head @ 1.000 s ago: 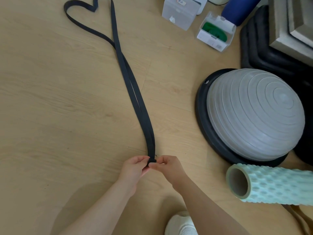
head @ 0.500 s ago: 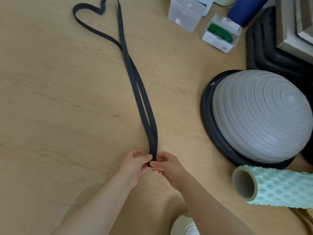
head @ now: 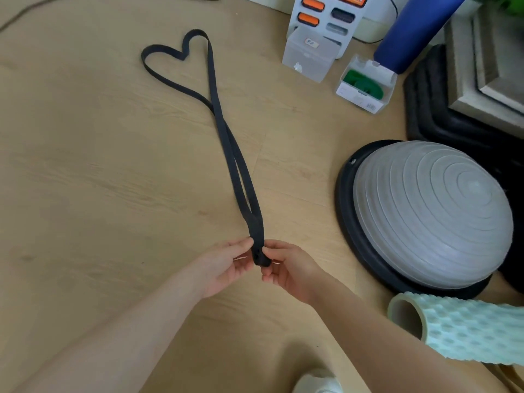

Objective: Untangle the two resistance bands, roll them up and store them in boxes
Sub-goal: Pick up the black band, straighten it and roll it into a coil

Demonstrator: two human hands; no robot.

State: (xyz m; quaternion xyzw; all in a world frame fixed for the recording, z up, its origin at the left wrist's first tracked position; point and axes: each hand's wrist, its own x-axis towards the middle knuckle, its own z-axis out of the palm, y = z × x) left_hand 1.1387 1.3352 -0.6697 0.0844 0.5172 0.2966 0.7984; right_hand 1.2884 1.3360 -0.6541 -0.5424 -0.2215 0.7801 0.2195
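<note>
Starting roll of black band: your left hand and right hand pinch near end, rest stretched along floor. Next: turn tight, even coils. Green band already boxed.

Black band, green band boxed — grey ridged dome, mint dimpled roller

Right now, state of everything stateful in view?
Black band: stretched flat on floor, near end pinched and folded over, starting a roll.
Left hand: pinching band end.
Right hand: pinching band end.
Green band: rolled, stored in clear box.
Empty box: lid open.
</note>
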